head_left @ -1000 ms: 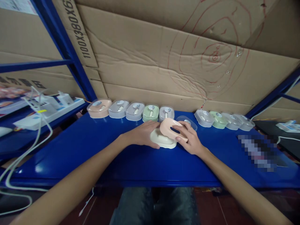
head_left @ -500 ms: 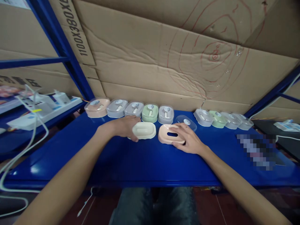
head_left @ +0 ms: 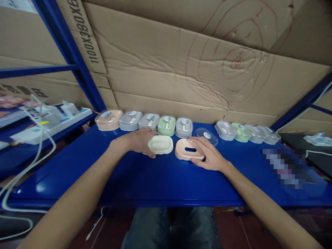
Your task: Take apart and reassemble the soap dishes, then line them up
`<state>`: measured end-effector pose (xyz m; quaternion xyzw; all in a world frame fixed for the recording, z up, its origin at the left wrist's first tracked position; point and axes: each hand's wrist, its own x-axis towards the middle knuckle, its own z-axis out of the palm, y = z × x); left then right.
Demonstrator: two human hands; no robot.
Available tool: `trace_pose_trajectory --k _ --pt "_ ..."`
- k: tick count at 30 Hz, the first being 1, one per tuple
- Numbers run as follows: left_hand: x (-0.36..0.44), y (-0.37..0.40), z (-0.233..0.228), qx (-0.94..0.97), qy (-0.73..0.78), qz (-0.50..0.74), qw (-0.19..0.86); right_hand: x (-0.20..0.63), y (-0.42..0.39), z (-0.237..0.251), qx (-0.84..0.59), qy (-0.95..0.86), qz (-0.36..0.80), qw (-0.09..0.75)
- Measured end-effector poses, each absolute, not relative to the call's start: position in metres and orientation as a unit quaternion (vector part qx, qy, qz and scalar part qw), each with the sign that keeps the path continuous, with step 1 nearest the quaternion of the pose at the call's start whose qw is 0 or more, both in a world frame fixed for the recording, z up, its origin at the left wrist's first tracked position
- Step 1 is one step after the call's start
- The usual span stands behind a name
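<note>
The cream soap-dish tray (head_left: pixel 160 144) and the peach slotted insert (head_left: pixel 187 154) lie side by side, slightly apart, on the blue surface (head_left: pixel 145 180) in front of us. To do this well, we judge that each piece should be kept flat and steady under its own hand, so neither slides into the row of closed soap boxes (head_left: pixel 145 121) just beyond our fingers. Our left hand (head_left: pixel 138 140) cups the left end of the cream tray, fingers curled loosely round its edge, thumb at the near rim. Our right hand (head_left: pixel 207 155) lies half open over the right end of the peach insert, fingertips on its top. A clear lid (head_left: pixel 206 135) lies just beyond the right hand.
</note>
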<state>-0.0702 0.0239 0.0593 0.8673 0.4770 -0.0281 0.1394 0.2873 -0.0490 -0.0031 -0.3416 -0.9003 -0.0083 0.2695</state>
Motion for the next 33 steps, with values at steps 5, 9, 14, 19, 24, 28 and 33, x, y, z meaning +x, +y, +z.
trace_pose_trajectory --k 5,9,14,19,24,28,33 --pt "-0.07 0.0229 0.0603 0.869 0.474 -0.03 0.139 0.287 -0.0495 -0.0019 -0.345 -0.901 -0.006 0.264" --pt "-0.0704 0.0219 0.0613 0.871 0.471 -0.038 0.132 0.2869 -0.0496 -0.0011 -0.347 -0.901 0.001 0.261" --pt "-0.0705 0.0228 0.0604 0.871 0.472 -0.046 0.129 0.2867 -0.0491 -0.0021 -0.343 -0.902 -0.006 0.261" --pt "-0.07 0.0228 0.0614 0.866 0.48 -0.051 0.126 0.2859 -0.0488 -0.0021 -0.341 -0.902 -0.003 0.265" --pt "-0.0711 0.0231 0.0612 0.869 0.476 -0.033 0.13 0.2857 -0.0486 -0.0015 -0.343 -0.902 0.002 0.261" --pt "-0.0733 0.0243 0.0597 0.868 0.476 -0.026 0.14 0.2856 -0.0483 -0.0014 -0.348 -0.901 0.003 0.258" --pt "-0.0743 0.0235 0.0606 0.877 0.462 -0.032 0.128 0.2855 -0.0489 -0.0003 -0.343 -0.903 0.0 0.258"
